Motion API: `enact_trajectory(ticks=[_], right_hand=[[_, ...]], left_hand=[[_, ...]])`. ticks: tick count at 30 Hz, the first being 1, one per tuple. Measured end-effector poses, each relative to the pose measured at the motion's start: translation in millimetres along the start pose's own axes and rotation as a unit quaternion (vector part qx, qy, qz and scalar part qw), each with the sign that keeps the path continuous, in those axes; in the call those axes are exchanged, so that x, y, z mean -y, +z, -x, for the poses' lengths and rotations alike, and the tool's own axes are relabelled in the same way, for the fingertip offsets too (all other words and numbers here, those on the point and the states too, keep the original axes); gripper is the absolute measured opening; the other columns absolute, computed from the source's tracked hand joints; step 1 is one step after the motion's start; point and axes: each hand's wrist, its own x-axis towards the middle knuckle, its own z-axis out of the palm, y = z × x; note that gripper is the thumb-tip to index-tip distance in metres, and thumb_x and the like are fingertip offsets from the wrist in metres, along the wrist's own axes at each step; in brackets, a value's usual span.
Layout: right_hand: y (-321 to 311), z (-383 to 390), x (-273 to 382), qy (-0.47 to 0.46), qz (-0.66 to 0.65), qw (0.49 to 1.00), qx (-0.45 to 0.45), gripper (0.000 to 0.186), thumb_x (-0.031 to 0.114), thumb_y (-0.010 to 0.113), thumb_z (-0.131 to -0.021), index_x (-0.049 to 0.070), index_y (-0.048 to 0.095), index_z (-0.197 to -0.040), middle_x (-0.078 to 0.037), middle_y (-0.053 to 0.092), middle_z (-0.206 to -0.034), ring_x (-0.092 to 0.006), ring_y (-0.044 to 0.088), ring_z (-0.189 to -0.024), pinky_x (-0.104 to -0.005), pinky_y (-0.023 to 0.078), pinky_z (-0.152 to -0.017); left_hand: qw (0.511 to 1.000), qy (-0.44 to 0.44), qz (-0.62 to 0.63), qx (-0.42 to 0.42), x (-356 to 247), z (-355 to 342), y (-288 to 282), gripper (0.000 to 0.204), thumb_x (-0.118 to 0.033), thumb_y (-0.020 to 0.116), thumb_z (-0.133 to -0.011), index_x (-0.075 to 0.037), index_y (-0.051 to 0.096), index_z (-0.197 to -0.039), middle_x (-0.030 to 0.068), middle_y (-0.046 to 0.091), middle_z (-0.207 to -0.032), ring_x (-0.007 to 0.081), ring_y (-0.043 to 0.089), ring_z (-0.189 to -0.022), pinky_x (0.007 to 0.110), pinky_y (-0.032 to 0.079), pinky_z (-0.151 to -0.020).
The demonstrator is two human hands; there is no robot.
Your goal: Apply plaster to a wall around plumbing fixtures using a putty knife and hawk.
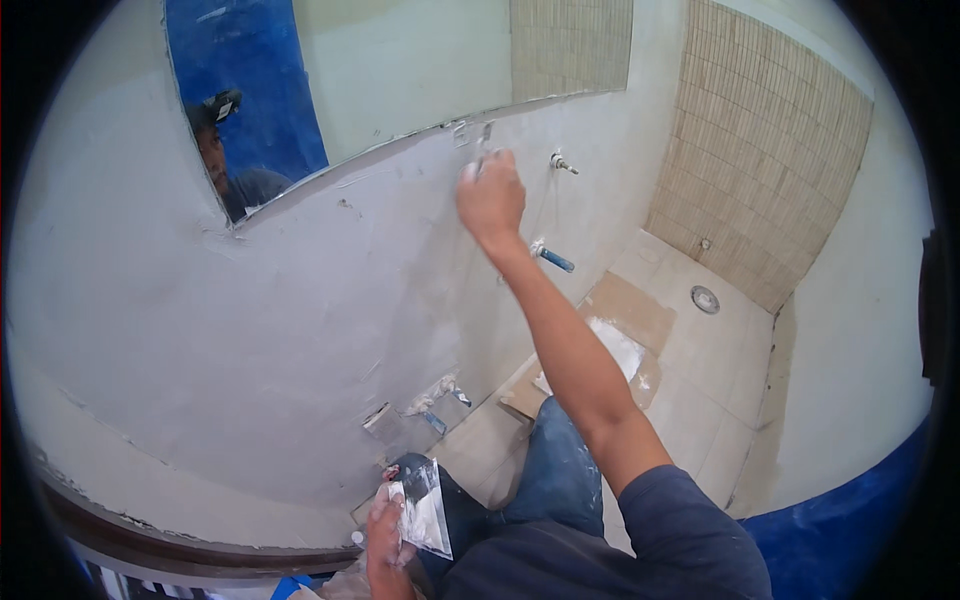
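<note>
My right hand [492,195] is raised to the pale plastered wall [280,310], just below the lower edge of a mirror [400,60], its fingers closed on a small tool I cannot make out clearly. My left hand [386,525] is low at my lap, gripping a wide metal plasterer's blade [428,510] smeared with white compound. A pipe fitting [560,165] sticks out of the wall right of my right hand, and a blue-capped pipe [555,258] lies below it, partly behind my forearm.
Lower fittings [433,410] protrude near my knees. A cardboard sheet [640,305] with white powder lies on the tiled floor [710,370], near a round drain [704,298]. A tiled wall [760,140] stands at the back right. Blue covering [840,500] shows at lower right.
</note>
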Motion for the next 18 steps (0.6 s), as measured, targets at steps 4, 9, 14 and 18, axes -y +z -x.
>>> enact_trajectory(ticks=[4,9,14,18], right_hand=[[2.9,37.7,-8.4,-0.200,0.012,0.979,-0.047,0.037,0.012,0.060,-0.092,-0.006,0.061,-0.125,-0.020,0.059,-0.108,-0.0413,0.063,-0.100,-0.0509,0.053,-0.088],[-8.3,56.4,-29.1,-0.255,-0.090,0.962,-0.034,0.033,0.007,0.058,-0.091,-0.007,0.061,-0.121,-0.021,0.058,-0.101,-0.0435,0.061,-0.095,-0.0538,0.051,-0.087],[-13.4,17.5,-34.6,-0.034,-0.029,0.999,-0.018,0.028,0.010,0.055,-0.091,-0.007,0.061,-0.112,-0.024,0.058,-0.111,-0.0469,0.063,-0.096,-0.0563,0.051,-0.088],[-2.8,6.4,-21.8,0.032,-0.018,0.999,0.003,0.028,0.013,0.055,-0.092,-0.007,0.062,-0.111,-0.024,0.057,-0.110,-0.0469,0.064,-0.096,-0.0564,0.052,-0.088]], left_hand=[[1.000,-0.005,0.013,0.005,6.3,-5.2,-4.0,0.037,-0.009,0.054,-0.102,-0.001,0.052,-0.138,0.0130,0.069,-0.121,0.0234,0.072,-0.103,0.037,0.060,-0.090],[1.000,-0.005,0.021,-0.001,3.2,-5.2,2.2,0.039,-0.009,0.054,-0.102,-0.001,0.051,-0.139,0.0119,0.070,-0.119,0.0236,0.071,-0.103,0.038,0.059,-0.090],[1.000,-0.007,-0.001,-0.013,2.8,-2.3,0.2,0.034,-0.011,0.054,-0.102,-0.002,0.054,-0.135,0.0117,0.070,-0.119,0.0224,0.072,-0.102,0.038,0.060,-0.089],[1.000,-0.005,-0.006,-0.013,4.5,-1.0,0.2,0.032,-0.011,0.054,-0.102,-0.002,0.056,-0.132,0.0110,0.071,-0.115,0.0217,0.073,-0.098,0.037,0.061,-0.085]])
